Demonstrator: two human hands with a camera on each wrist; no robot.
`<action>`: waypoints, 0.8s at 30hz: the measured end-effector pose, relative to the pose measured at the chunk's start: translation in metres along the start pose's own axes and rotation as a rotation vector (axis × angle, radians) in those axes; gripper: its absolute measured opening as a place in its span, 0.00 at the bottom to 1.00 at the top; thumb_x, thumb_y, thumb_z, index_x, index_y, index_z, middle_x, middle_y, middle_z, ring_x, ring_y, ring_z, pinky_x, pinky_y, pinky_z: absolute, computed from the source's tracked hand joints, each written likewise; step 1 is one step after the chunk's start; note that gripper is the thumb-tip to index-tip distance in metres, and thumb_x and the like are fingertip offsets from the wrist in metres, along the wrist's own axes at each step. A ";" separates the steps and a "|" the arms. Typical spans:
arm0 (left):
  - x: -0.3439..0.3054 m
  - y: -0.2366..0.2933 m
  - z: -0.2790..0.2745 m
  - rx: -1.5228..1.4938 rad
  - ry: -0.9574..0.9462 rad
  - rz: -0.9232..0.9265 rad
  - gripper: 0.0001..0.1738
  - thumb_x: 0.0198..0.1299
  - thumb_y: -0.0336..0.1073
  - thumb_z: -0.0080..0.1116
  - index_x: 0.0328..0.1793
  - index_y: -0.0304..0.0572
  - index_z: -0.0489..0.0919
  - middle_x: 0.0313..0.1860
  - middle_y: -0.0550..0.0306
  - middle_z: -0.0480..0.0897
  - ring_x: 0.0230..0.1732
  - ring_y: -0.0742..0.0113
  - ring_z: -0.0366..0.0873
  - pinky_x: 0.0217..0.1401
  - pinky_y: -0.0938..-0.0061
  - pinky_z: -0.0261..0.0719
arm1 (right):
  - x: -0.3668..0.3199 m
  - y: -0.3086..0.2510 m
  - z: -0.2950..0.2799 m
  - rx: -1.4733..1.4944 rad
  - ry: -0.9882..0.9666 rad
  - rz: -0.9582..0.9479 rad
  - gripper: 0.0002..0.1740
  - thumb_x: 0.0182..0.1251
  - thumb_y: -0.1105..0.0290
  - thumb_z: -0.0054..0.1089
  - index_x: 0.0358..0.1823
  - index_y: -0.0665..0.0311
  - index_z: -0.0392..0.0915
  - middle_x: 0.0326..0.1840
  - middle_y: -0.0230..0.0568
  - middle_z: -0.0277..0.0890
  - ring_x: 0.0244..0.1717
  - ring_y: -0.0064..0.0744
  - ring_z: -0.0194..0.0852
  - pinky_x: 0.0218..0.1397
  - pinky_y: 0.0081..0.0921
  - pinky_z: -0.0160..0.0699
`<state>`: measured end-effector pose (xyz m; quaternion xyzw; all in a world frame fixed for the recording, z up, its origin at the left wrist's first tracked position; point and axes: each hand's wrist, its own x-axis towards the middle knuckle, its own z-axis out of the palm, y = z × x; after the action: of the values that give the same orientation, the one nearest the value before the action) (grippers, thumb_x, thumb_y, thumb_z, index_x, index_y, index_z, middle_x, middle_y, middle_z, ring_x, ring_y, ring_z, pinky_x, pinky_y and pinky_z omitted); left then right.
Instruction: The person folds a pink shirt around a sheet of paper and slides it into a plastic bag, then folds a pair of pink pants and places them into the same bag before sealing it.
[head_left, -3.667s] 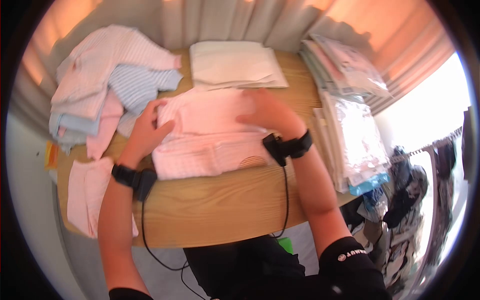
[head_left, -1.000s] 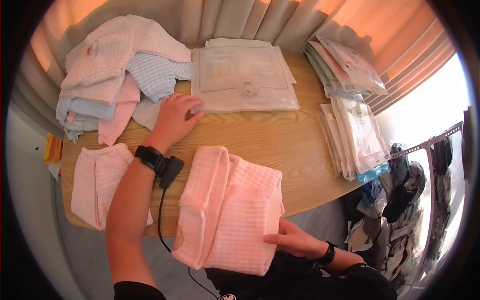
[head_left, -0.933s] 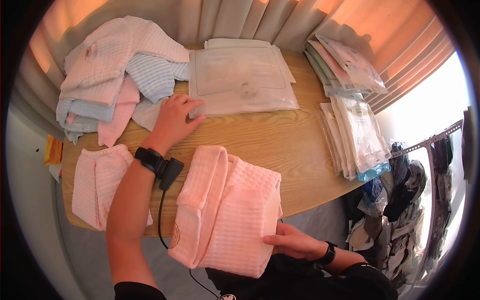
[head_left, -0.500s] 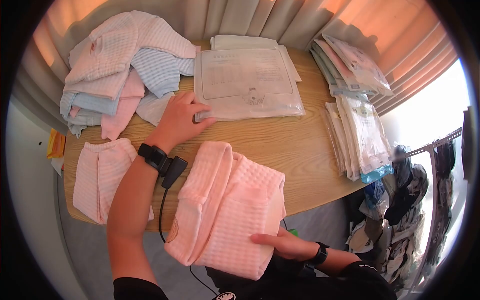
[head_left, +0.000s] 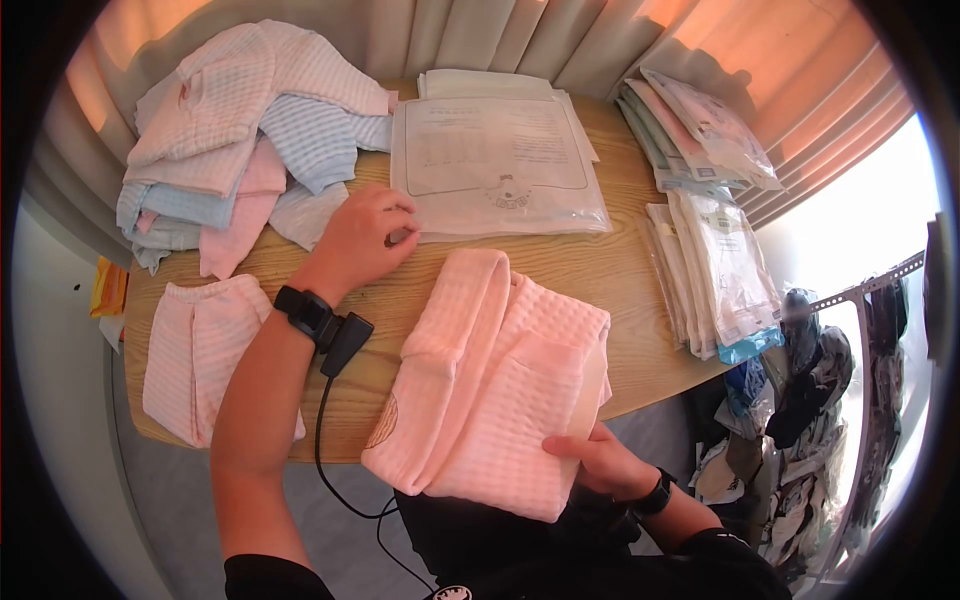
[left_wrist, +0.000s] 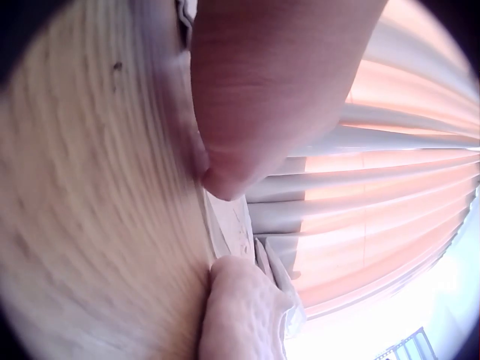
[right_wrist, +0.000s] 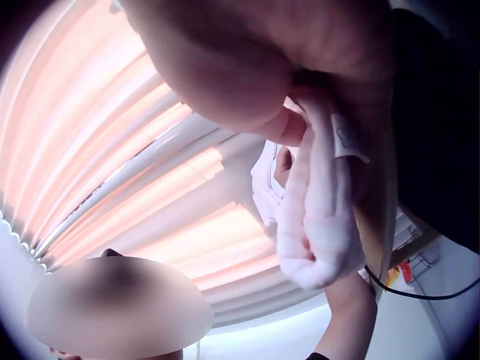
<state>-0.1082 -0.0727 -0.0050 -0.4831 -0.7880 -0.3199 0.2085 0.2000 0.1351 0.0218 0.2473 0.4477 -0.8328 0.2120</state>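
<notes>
My right hand [head_left: 605, 463] grips the lower right edge of a folded pink waffle-knit garment [head_left: 490, 390], thumb on top, holding it at the front of the table. In the right wrist view the garment [right_wrist: 319, 217] shows edge-on with a white label. My left hand [head_left: 370, 240] rests on the table at the near left corner of a flat, translucent printed plastic bag [head_left: 500, 165]. Its finger and thumb are bent and stand apart at the bag's edge. The left wrist view shows the fingertips [left_wrist: 229, 176] close to the wood.
A heap of pink and blue clothes [head_left: 230, 110] fills the back left. Folded pink trousers [head_left: 205, 350] lie at the left edge of the table [head_left: 540, 262]. Bagged garments [head_left: 715, 265] are stacked at right, more [head_left: 705, 130] behind. A black cable [head_left: 320, 420] hangs from the left wrist.
The garment, earlier flat on the table under both hands, is now lifted in the right hand near the body, most recently shifted right and forward. The left hand has moved to the bag's corner.
</notes>
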 end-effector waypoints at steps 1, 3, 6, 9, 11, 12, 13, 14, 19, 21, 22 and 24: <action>-0.001 0.001 0.001 -0.047 -0.038 -0.047 0.03 0.50 0.32 0.60 0.29 0.41 0.80 0.33 0.55 0.80 0.38 0.57 0.78 0.40 0.66 0.76 | 0.001 0.001 -0.003 0.028 -0.008 0.008 0.25 0.67 0.78 0.52 0.66 0.70 0.62 0.64 0.43 0.68 0.63 0.36 0.69 0.65 0.34 0.70; 0.000 0.005 -0.001 -0.094 -0.075 -0.095 0.03 0.51 0.31 0.59 0.30 0.41 0.79 0.33 0.54 0.81 0.38 0.56 0.78 0.39 0.66 0.76 | 0.004 0.003 -0.007 0.054 -0.017 0.018 0.26 0.67 0.78 0.52 0.67 0.70 0.60 0.64 0.43 0.68 0.63 0.37 0.69 0.66 0.35 0.70; 0.004 0.015 -0.007 -0.133 -0.153 -0.303 0.03 0.53 0.30 0.57 0.34 0.42 0.78 0.32 0.54 0.81 0.37 0.55 0.79 0.38 0.66 0.77 | 0.008 0.008 -0.010 0.119 0.035 -0.002 0.27 0.66 0.79 0.52 0.67 0.69 0.60 0.64 0.44 0.67 0.63 0.38 0.68 0.66 0.36 0.69; 0.003 0.014 -0.007 -0.086 -0.199 -0.262 0.04 0.53 0.28 0.54 0.35 0.43 0.78 0.32 0.54 0.81 0.37 0.54 0.79 0.39 0.65 0.77 | 0.009 0.008 -0.012 0.165 0.034 -0.033 0.28 0.66 0.79 0.52 0.67 0.69 0.60 0.65 0.44 0.67 0.63 0.39 0.68 0.66 0.37 0.69; 0.000 0.008 0.000 -0.095 -0.126 -0.059 0.08 0.53 0.26 0.52 0.37 0.41 0.79 0.35 0.54 0.82 0.40 0.54 0.79 0.43 0.64 0.78 | 0.008 0.006 -0.010 0.182 0.026 -0.045 0.28 0.65 0.79 0.52 0.67 0.69 0.60 0.64 0.44 0.67 0.63 0.40 0.68 0.66 0.37 0.69; 0.000 0.007 0.003 -0.095 -0.126 -0.059 0.08 0.53 0.26 0.52 0.37 0.41 0.79 0.35 0.54 0.82 0.40 0.54 0.79 0.43 0.64 0.78 | 0.009 0.007 -0.011 0.183 0.026 -0.045 0.28 0.65 0.79 0.52 0.67 0.69 0.60 0.64 0.44 0.67 0.63 0.40 0.68 0.66 0.37 0.69; -0.001 0.006 0.005 -0.095 -0.124 -0.006 0.09 0.52 0.25 0.52 0.39 0.41 0.80 0.37 0.54 0.82 0.42 0.54 0.79 0.45 0.65 0.78 | 0.009 0.008 -0.012 0.181 0.018 -0.060 0.28 0.65 0.79 0.52 0.67 0.69 0.60 0.64 0.44 0.67 0.63 0.40 0.68 0.66 0.37 0.69; -0.001 0.005 0.006 -0.094 -0.122 0.047 0.11 0.52 0.25 0.52 0.40 0.40 0.81 0.40 0.54 0.83 0.44 0.54 0.78 0.47 0.65 0.78 | 0.010 0.009 -0.013 0.180 0.011 -0.076 0.27 0.65 0.79 0.52 0.67 0.69 0.60 0.64 0.44 0.67 0.63 0.40 0.68 0.65 0.37 0.70; -0.002 0.012 0.007 -0.064 -0.155 0.026 0.12 0.51 0.24 0.54 0.42 0.39 0.82 0.44 0.55 0.82 0.46 0.56 0.77 0.50 0.67 0.77 | 0.013 0.010 -0.016 0.193 0.027 -0.092 0.27 0.65 0.79 0.52 0.66 0.69 0.61 0.63 0.45 0.68 0.62 0.40 0.69 0.65 0.38 0.70; 0.000 0.017 0.004 -0.050 -0.165 0.027 0.13 0.50 0.23 0.55 0.42 0.39 0.82 0.45 0.56 0.82 0.46 0.56 0.77 0.50 0.67 0.77 | 0.014 0.009 -0.016 0.195 0.031 -0.102 0.27 0.65 0.79 0.52 0.66 0.69 0.61 0.63 0.45 0.68 0.62 0.40 0.69 0.65 0.38 0.70; 0.001 0.019 0.001 -0.056 -0.186 -0.001 0.12 0.50 0.24 0.56 0.42 0.38 0.82 0.44 0.56 0.83 0.45 0.57 0.77 0.49 0.68 0.77 | 0.013 0.008 -0.016 0.195 0.021 -0.108 0.27 0.64 0.79 0.53 0.66 0.69 0.61 0.63 0.45 0.69 0.62 0.40 0.70 0.65 0.38 0.71; 0.002 0.020 0.000 -0.063 -0.208 -0.029 0.11 0.50 0.24 0.57 0.41 0.38 0.82 0.43 0.56 0.83 0.43 0.57 0.77 0.48 0.68 0.77 | 0.013 0.006 -0.016 0.196 0.011 -0.114 0.27 0.64 0.79 0.53 0.66 0.69 0.61 0.63 0.45 0.69 0.62 0.40 0.70 0.65 0.38 0.71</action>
<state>-0.0917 -0.0647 0.0023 -0.5085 -0.8018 -0.2955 0.1058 0.1971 0.1436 0.0028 0.2455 0.3787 -0.8818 0.1368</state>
